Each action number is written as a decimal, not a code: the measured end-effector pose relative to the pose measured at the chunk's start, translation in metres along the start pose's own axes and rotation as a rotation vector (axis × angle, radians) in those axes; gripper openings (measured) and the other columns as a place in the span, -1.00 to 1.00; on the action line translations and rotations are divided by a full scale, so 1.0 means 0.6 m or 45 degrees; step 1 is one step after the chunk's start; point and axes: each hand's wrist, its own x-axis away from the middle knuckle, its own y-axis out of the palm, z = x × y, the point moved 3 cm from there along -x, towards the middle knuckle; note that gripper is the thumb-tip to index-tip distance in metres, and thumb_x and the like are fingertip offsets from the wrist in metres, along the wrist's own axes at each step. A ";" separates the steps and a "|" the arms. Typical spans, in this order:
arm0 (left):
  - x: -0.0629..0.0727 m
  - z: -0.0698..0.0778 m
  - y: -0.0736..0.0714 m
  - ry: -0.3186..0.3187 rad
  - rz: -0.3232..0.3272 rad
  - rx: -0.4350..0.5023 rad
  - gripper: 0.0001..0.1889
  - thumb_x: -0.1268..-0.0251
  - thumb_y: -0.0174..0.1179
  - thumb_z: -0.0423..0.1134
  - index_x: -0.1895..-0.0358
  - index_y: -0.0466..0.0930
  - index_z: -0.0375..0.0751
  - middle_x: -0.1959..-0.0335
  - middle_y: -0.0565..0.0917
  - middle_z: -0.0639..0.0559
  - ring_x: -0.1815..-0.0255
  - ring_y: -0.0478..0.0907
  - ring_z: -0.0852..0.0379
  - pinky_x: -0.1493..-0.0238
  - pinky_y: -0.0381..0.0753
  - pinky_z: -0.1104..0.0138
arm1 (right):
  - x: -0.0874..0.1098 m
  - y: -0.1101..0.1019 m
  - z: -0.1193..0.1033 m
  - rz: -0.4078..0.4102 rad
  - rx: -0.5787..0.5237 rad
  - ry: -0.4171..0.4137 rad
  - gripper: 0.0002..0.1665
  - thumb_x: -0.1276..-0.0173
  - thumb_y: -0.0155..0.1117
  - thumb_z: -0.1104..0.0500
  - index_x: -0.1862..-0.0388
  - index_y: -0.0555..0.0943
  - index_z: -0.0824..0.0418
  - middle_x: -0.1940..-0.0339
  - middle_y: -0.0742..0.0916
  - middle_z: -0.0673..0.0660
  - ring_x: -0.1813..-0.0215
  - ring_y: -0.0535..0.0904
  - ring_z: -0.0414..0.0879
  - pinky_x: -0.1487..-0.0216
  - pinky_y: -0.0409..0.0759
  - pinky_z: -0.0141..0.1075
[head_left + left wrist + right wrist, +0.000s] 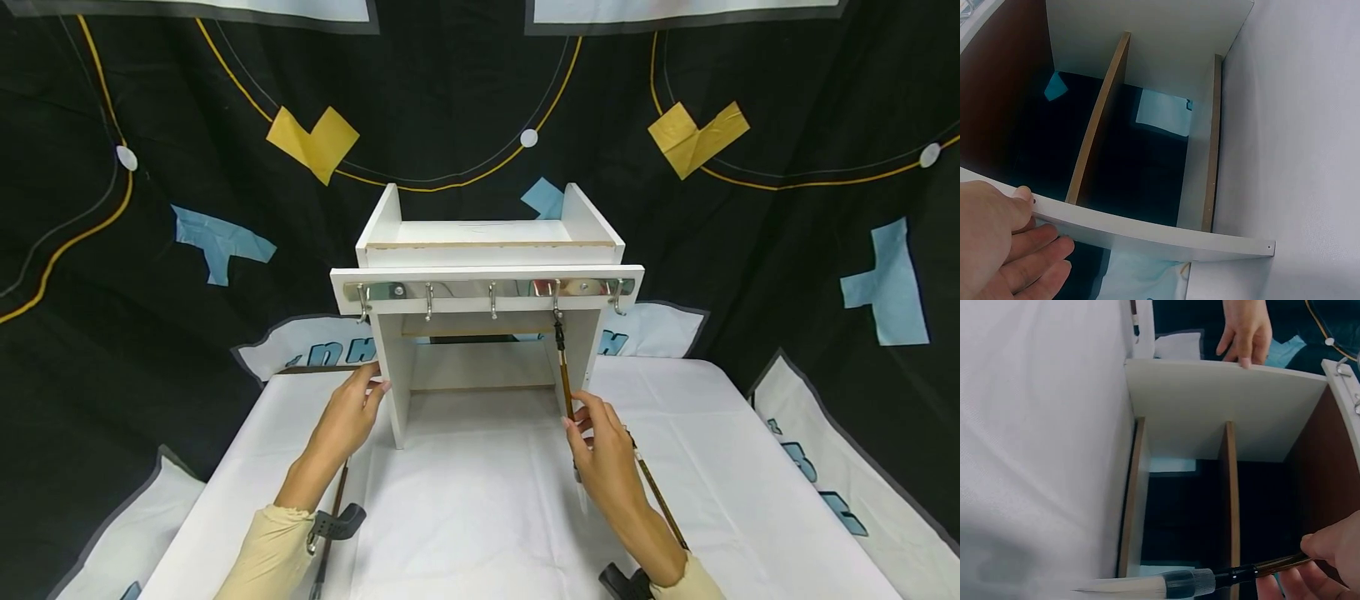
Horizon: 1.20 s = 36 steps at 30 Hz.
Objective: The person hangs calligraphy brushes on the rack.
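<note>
Currently R hand (603, 454) pinches brush (564, 367) btwn thumb + fingers, brush's top end at 2nd hook (557, 293) from R on shelf unit (491, 255); L hand (348, 417) part open, fingers loose, thumb on shelf unit's L edge.

Three brushes (564, 367); five hooks (492, 302); one white rack (487, 255); two hands (352, 417); two yellow patches (315, 152); three blue patches (217, 239); one bench (457, 517).

Beyond far edge of white-draped tabletop (735, 483): black backdrop (450, 83), with yellow tape (298, 143) high up; blue tape (219, 242) past both far corners.
</note>
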 end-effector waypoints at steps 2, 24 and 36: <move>0.000 0.000 0.000 -0.004 0.000 0.001 -0.56 -0.45 -0.09 -0.11 -0.33 0.21 -0.11 -0.18 0.42 -0.11 -0.10 0.45 -0.10 0.05 0.51 -0.04 | -0.001 0.004 0.004 -0.002 -0.011 0.001 -0.47 -0.25 0.27 0.24 -0.20 0.40 0.08 0.26 0.56 -0.01 0.24 0.52 -0.23 0.35 0.59 -0.32; 0.002 0.003 -0.002 0.028 0.033 -0.006 -0.60 -0.43 -0.05 -0.16 -0.27 0.27 -0.14 -0.13 0.46 -0.13 -0.07 0.47 -0.08 0.09 0.54 -0.02 | -0.013 0.035 0.019 -0.001 -0.084 -0.054 -0.50 -0.28 0.24 0.24 -0.19 0.37 0.13 0.25 0.56 0.02 0.22 0.54 -0.19 0.29 0.60 -0.33; 0.002 0.000 -0.003 0.027 0.032 -0.005 -0.59 -0.43 -0.05 -0.15 -0.29 0.26 -0.12 -0.16 0.44 -0.11 -0.09 0.47 -0.06 0.07 0.53 -0.02 | -0.024 0.052 0.021 0.001 -0.098 -0.008 -0.55 -0.27 0.25 0.23 -0.12 0.39 0.16 0.27 0.54 0.03 0.25 0.54 -0.17 0.24 0.61 -0.24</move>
